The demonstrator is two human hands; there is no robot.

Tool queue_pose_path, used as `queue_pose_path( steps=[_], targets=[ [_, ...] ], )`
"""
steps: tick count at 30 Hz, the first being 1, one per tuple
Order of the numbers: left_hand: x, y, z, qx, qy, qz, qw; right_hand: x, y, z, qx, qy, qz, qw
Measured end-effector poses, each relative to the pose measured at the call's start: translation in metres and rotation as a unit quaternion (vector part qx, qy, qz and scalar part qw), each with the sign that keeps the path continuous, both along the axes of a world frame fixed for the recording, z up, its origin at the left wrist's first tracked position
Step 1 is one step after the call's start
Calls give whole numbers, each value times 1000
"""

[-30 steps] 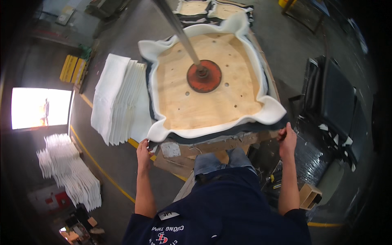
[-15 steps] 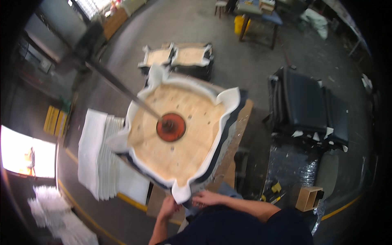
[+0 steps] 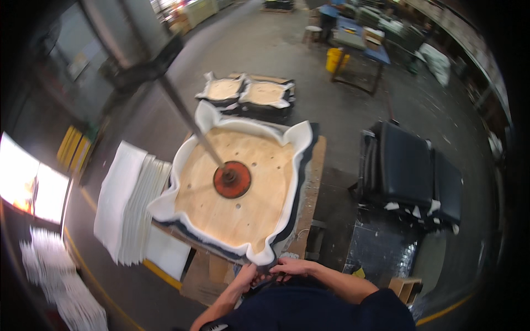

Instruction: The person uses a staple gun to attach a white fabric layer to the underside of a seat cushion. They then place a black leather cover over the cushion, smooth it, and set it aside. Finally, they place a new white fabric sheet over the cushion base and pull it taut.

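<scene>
In front of me a square plywood board (image 3: 210, 204) with holes lies in white padding (image 3: 259, 256), whose corners stick up like ears. A dark cover (image 3: 309, 182) shows outside the padding. A red disc (image 3: 243, 187) on a slanting metal rod (image 3: 187, 118) rests on the middle of the board. At the near corner, my left hand (image 3: 247, 278) is closed on the cover's dark edge, just below the padding. Close on its right, my right hand (image 3: 291, 267) has its fingers bent round the same dark edge. The fingertips are partly hidden.
Left of the board stands a stack of white sheets (image 3: 124, 204). Two similar padded boards (image 3: 265, 95) lie beyond it. Dark cushions (image 3: 406, 165) are piled at the right, with a small wooden box (image 3: 404, 288) nearer me. A table (image 3: 353, 38) and yellow bucket (image 3: 335, 59) stand farther back.
Both hands have come closer together at the near corner, the left one moving right toward the dark edge. My view has shifted, so the surroundings sit lower in the picture.
</scene>
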State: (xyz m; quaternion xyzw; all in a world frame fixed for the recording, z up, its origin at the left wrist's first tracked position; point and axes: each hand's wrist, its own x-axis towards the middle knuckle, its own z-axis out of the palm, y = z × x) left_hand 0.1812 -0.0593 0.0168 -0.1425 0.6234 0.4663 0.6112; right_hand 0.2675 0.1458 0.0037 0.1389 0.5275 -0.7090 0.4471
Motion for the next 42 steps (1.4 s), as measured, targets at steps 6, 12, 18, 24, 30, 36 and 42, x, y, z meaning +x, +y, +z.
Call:
queue_pose_path(
  steps=[6,12,18,24,30,36,42],
  targets=[
    [12,-9,-22,24,88,-46,995,-1,-15,11,63,18,3,998],
    [25,-17,-36,-6,226,-63,972,2,-42,12,204,52,-19,978],
    [34,-14,-45,29,299,-13,954,11,-53,-41,220,11,-115,969],
    [43,-33,-68,56,547,-126,826,13,-57,2,279,226,-84,929],
    [36,-29,-41,51,221,54,972,16,-66,3,254,164,-139,943],
    [35,-45,-46,62,134,38,988,16,-71,1,244,115,-140,953],
    [31,-49,-38,41,132,22,990,18,-73,0,246,71,-151,955]
  ],
)
